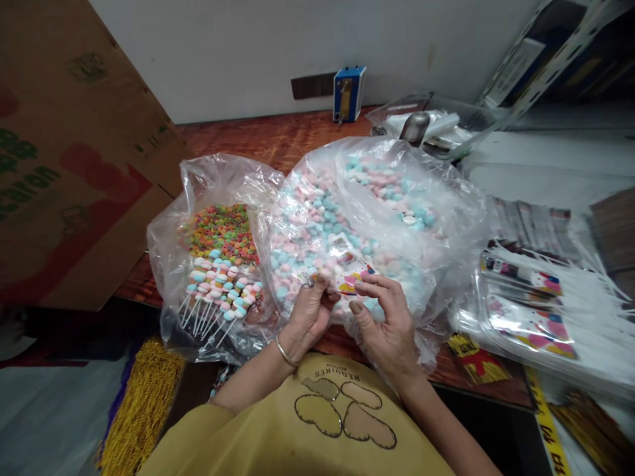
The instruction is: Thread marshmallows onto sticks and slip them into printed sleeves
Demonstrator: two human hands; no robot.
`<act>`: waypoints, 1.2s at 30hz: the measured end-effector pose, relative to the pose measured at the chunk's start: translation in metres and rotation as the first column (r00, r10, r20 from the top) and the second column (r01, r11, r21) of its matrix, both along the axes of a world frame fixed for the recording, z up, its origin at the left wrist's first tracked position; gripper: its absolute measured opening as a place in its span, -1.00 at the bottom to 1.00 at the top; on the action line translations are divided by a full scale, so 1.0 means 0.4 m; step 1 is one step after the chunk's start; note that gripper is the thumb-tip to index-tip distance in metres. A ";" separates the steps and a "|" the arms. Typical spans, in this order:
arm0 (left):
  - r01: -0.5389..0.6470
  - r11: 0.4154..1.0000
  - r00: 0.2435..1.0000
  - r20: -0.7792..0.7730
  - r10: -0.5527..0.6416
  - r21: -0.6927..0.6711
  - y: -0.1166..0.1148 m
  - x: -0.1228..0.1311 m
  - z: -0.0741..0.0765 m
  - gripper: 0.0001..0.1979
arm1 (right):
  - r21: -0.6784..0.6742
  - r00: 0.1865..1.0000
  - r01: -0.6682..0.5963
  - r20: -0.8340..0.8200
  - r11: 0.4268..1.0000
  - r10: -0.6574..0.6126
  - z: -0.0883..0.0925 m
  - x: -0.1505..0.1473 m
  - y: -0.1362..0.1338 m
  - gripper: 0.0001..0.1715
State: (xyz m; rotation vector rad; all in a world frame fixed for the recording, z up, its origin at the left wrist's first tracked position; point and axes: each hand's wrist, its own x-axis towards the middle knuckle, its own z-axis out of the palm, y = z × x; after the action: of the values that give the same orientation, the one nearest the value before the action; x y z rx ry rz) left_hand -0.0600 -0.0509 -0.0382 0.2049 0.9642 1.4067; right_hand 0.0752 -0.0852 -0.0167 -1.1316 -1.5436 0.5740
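Note:
A small clear plastic packet with a colourful printed end [350, 281] is in front of me, above a large bag of candy. My left hand [313, 301] pinches its left side between thumb and fingers. At the packet's right edge is my right hand [389, 324], thumb and fingers apart; whether the fingertips touch it I cannot tell. Underneath lies the big clear bag [436, 251] full of pink, blue and white marshmallow-like pieces [317, 205]. To the left, several candy skewers on white sticks [223, 287] rest in another clear bag [169, 244] beside colourful ring-shaped pieces [223, 228].
A large cardboard box [74, 165] stands at the left. Stacked printed plastic packets [530, 324] lie on the right. Behind are a blue box-shaped device [348, 96] and a clear plastic tray [476, 122]. A gold packet [479, 360] sits near the table's front edge.

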 end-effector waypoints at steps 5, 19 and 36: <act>0.001 0.999 0.998 -0.061 0.002 0.052 -0.003 0.005 -0.004 -0.37 | -0.185 0.955 -0.158 -0.280 0.970 0.102 -0.024 -0.018 0.018 -0.84; 0.094 0.989 0.979 -0.192 -0.070 0.118 0.004 -0.023 0.008 -0.51 | -0.088 0.992 -0.081 0.088 0.993 0.089 -0.042 -0.005 0.011 -0.84; 0.137 0.990 0.990 -0.028 -0.136 0.024 0.003 -0.021 -0.025 -0.53 | -0.092 0.996 -0.063 0.060 0.994 0.069 -0.044 -0.018 0.000 -0.78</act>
State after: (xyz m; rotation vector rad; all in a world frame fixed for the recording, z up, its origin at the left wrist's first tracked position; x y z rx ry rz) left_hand -0.0684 -0.0495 -0.0481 0.3041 0.9367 1.2937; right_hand 0.0681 -0.0853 -0.0342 -1.1796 -1.6279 0.6636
